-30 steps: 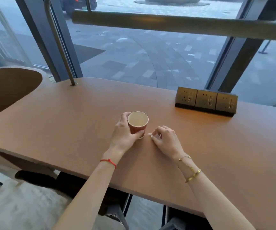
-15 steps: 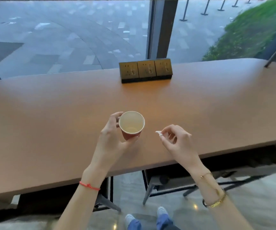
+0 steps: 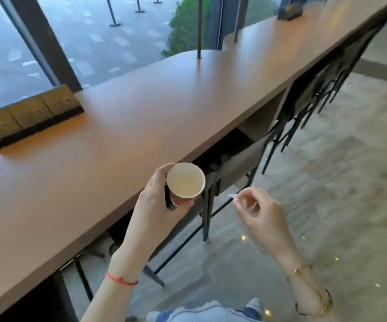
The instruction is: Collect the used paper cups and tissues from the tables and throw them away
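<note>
— Head view: what do the hands hold?
— The left hand (image 3: 152,205) grips a red paper cup (image 3: 185,182), upright, off the table (image 3: 118,126) just past its near edge. The right hand (image 3: 261,214) pinches a small white tissue scrap (image 3: 231,196) beside the cup, over the floor.
— Anything on the table?
— A brass socket block (image 3: 29,115), well apart.

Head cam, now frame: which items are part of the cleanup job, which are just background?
Job:
- paper cup, gripped by left hand
- small white tissue scrap, pinched by right hand

Background:
- socket block on the table
- chairs under the table
</note>
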Demonstrator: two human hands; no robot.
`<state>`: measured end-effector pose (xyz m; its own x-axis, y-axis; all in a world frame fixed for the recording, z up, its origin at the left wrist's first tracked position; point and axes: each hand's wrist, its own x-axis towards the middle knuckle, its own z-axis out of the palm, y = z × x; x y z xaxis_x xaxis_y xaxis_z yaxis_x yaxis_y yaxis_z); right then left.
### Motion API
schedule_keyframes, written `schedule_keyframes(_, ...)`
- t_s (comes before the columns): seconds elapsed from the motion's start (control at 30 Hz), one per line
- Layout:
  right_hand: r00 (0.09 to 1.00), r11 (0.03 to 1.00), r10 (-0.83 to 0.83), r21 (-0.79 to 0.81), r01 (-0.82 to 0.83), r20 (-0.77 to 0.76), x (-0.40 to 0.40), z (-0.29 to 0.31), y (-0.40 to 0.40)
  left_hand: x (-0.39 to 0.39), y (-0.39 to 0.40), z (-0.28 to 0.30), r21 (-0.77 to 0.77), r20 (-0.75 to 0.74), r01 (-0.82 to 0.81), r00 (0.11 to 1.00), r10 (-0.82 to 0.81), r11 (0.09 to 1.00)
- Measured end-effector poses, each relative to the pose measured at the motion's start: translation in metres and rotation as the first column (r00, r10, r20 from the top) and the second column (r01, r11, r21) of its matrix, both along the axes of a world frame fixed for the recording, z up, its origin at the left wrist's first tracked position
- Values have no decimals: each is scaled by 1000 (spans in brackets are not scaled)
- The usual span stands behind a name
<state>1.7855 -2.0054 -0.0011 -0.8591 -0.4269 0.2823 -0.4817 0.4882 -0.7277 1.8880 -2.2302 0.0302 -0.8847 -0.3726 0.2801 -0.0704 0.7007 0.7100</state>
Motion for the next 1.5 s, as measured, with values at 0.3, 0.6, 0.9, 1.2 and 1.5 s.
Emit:
schedule_keyframes(0.3, 933, 933, -359, 21, 359, -17, -44, -7, 231, -121, 197, -15, 84, -18, 276, 961, -276, 957)
schedule_keyframes(0.6, 752, 752, -657, -18, 659, 48, -76, -24, 390, -237, 350, -18, 87, 26, 565, 822, -569, 821)
schedule_keyframes(0.9, 551, 555, -828, 5, 832, 106, -150, -55, 504, -385, 495, -42, 92, 47, 732, 674, -738, 675)
schedule_keyframes(1.2, 374, 375, -926, 12, 927, 53, -305, -31, 630, -571, 647, -32, 93, 24, 859, 503, -864, 503)
schedule_keyframes(1.5, 200, 204, -974, 23, 979, 107, -405, -40, 754, -711, 802, -35, 80, 82, 933, 345, -935, 352)
